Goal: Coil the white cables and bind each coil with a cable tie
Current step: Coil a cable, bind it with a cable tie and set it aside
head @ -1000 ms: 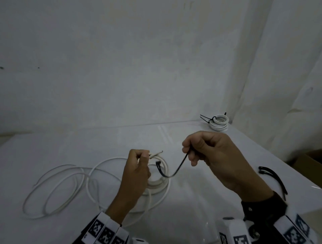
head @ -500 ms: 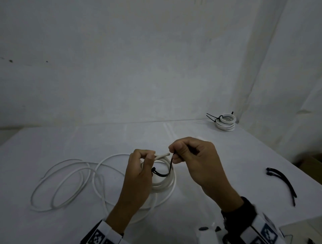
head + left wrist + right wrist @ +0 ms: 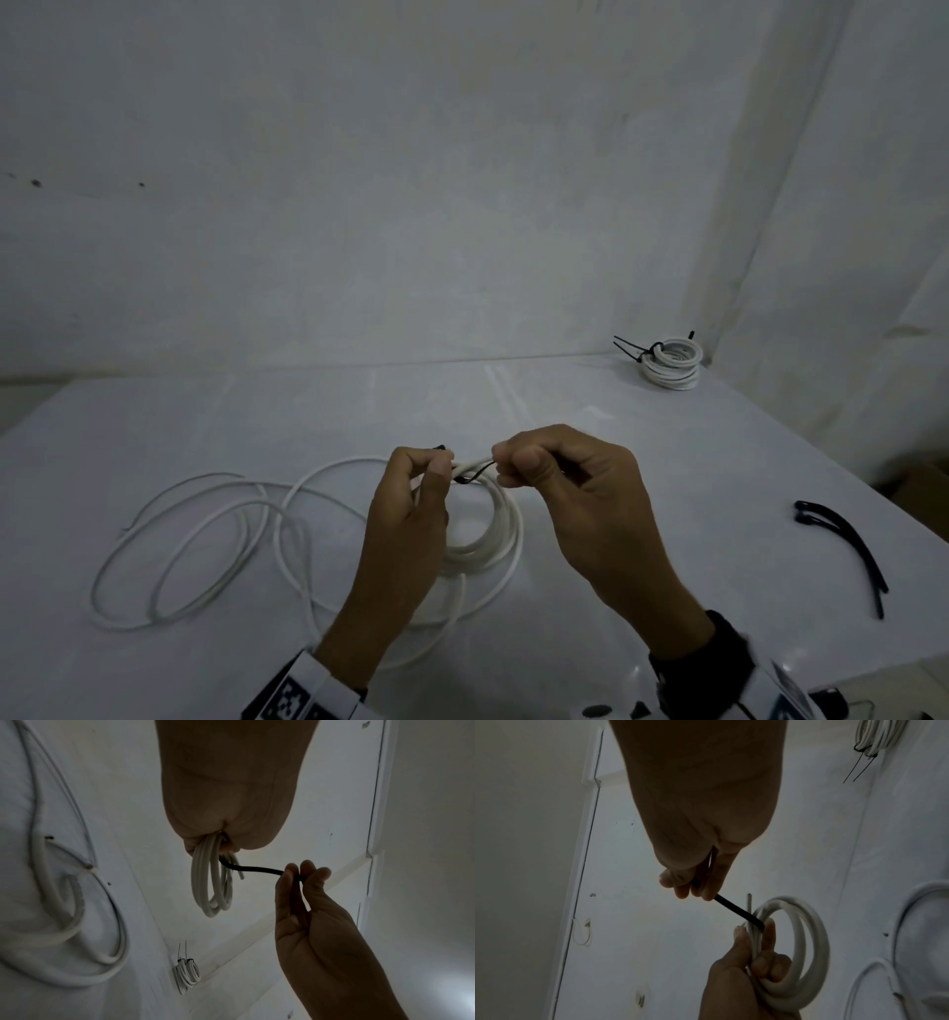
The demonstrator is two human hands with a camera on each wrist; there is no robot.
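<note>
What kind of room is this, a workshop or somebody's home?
Hard to say; it looks like a bare work corner more than a home. A plain white table stands against blank white walls, with only cables, spare black ties and a finished bundle on it.
</note>
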